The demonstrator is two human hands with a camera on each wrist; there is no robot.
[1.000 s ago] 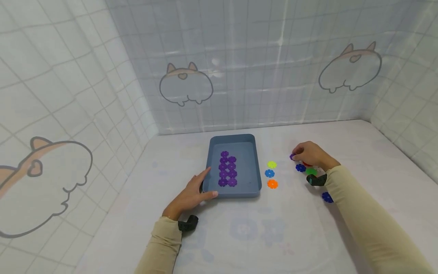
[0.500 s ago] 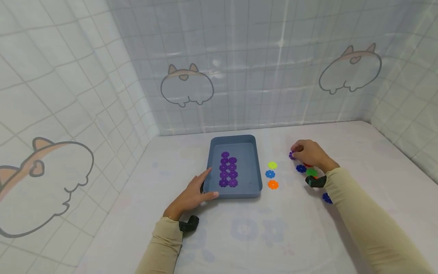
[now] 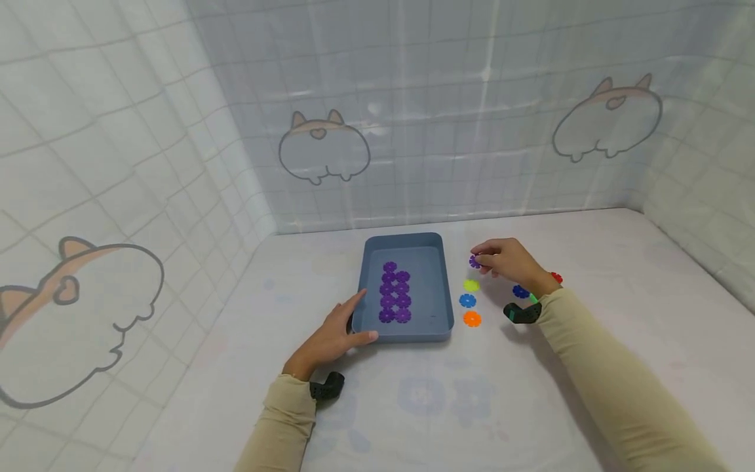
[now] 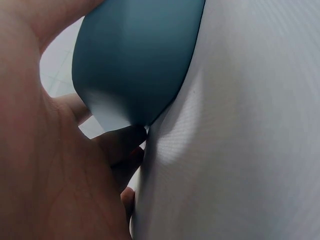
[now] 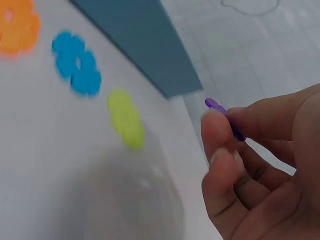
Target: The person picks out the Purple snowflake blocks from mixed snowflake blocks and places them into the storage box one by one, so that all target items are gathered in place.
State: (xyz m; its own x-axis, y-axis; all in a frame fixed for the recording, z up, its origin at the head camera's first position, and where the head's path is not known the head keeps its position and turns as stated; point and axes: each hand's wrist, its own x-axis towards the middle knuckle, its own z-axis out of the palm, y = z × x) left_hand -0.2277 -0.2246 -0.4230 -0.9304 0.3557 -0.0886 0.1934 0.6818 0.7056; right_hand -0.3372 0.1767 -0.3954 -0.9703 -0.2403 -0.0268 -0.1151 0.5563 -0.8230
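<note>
A blue-grey tray (image 3: 444, 288) sits mid-table with several purple flower discs (image 3: 394, 292) laid in two columns inside. My left hand (image 3: 339, 328) rests against the tray's near left corner (image 4: 135, 60), thumb along its front wall. My right hand (image 3: 501, 261) hovers just right of the tray and pinches a purple disc (image 3: 474, 261) (image 5: 225, 116) between thumb and fingers. Below it lie a yellow disc (image 3: 470, 286) (image 5: 126, 118), a light blue disc (image 3: 467, 301) (image 5: 76, 63) and an orange disc (image 3: 471, 319) (image 5: 17, 25).
A dark blue disc (image 3: 520, 292), a green disc partly hidden by my wrist (image 3: 533, 298) and a red disc (image 3: 556, 278) lie further right. Tiled curtain walls close the table at the back and on both sides.
My right hand has lifted the purple disc and carried it left, from the loose discs toward the tray's right side. The left hand and tray have stayed put.
</note>
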